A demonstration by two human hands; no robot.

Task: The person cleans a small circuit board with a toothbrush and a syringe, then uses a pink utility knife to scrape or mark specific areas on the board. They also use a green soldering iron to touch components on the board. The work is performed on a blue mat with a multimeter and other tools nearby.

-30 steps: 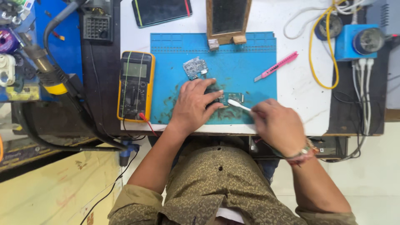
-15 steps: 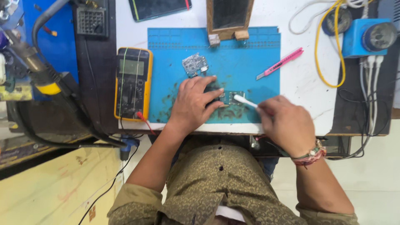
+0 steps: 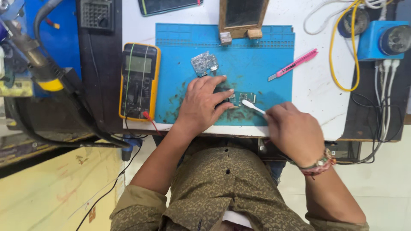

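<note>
Blue silicone work mat [image 3: 261,64] on white bench; yellow multimeter [image 3: 139,81] at its left edge, pink utility knife [image 3: 294,64] off the right. Left hand [image 3: 201,107] flat, fingers pinning small green circuit board [image 3: 243,97] at mat's near edge. Right hand [image 3: 293,132] closed on white brush [image 3: 252,107], tip touching board. Board likely light, stiff, fragile; hold by edges. Versus earlier frame: hands barely shifted, view moved slightly.

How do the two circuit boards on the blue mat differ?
The upper board lies free and untouched; the lower board is pinned under the left hand, with the white brush in the right hand at its edge. The upper board looks squarish and silvery; the lower one is a narrow green strip. Both lie flat on the mat.
</note>
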